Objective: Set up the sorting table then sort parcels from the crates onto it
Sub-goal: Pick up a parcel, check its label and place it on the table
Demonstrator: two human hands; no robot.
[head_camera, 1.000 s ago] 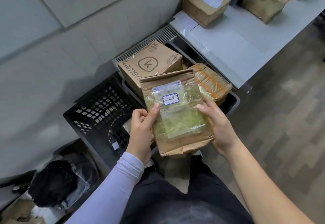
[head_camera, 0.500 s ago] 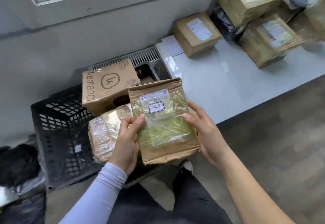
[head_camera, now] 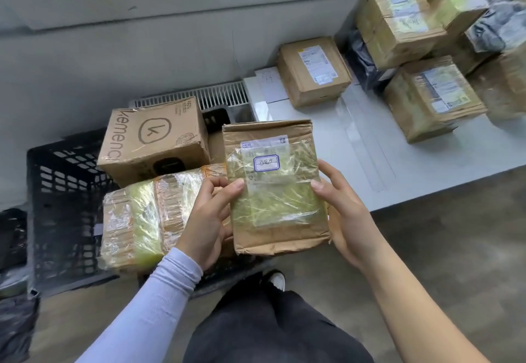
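A flat brown cardboard parcel, taped over with a blue-edged label, is held in front of me between both hands. My left hand grips its left edge, thumb on the front. My right hand grips its right edge, thumb on the taped face. Below it, the black crate holds a printed cardboard box and a tape-wrapped parcel. The white sorting table lies to the right, just beyond the held parcel.
Several cardboard parcels sit on the table: a small labelled box, a taped box and a stack at the back right. A white radiator grille runs along the wall. Dark bags lie at the left. My shoe is on the floor.
The view has swung up and to the right, showing more of the table and its boxes. The parcel stays in both hands, now nearer the table's edge.
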